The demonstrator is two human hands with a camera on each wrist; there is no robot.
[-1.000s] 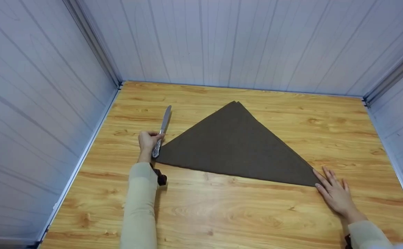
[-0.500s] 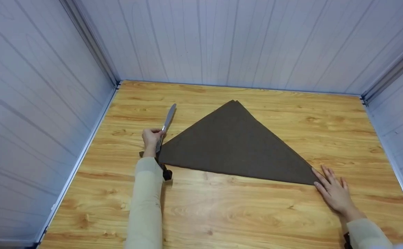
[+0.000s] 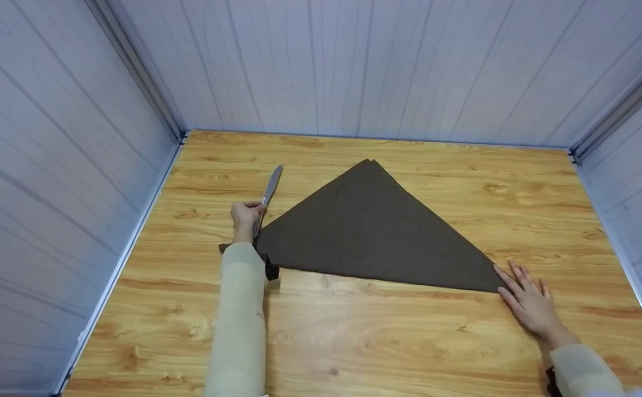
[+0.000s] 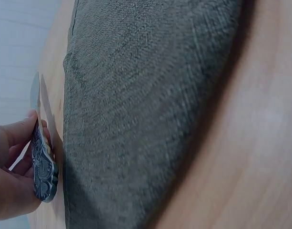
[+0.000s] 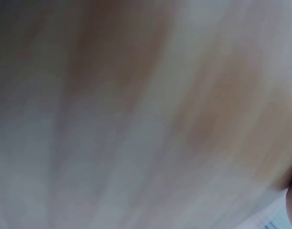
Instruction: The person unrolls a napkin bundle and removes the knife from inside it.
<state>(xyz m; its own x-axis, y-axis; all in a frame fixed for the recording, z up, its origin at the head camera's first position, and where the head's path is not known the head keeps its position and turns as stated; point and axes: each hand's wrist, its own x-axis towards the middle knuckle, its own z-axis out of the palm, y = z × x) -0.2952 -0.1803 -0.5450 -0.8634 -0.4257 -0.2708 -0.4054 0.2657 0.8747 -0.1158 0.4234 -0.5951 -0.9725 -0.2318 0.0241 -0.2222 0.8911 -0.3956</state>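
My left hand (image 3: 246,216) pinches a table knife (image 3: 273,184) between thumb and fingers, close to the left corner of a dark brown cloth (image 3: 376,231). In the left wrist view the knife's ornate dark handle (image 4: 43,169) shows below the thumb, beside the cloth's edge, and the blade points away. The cloth lies flat, folded into a triangle with its peak toward the back wall. My right hand (image 3: 533,309) rests with spread, straight fingers on the cloth's right corner. In the right wrist view only blurred wood and a bit of hand show.
Everything lies on a wood-grain tabletop (image 3: 354,336). A pale panelled wall (image 3: 343,66) closes off the back, with a left wall (image 3: 51,165) and a right wall (image 3: 635,182). A small dark cloth tip (image 3: 224,247) sticks out left of the left wrist.
My left hand has moved slightly right and away from the body with the knife, whose tip now leans more to the right. The cloth tip left of the wrist has come into view. My right hand stays on the corner.
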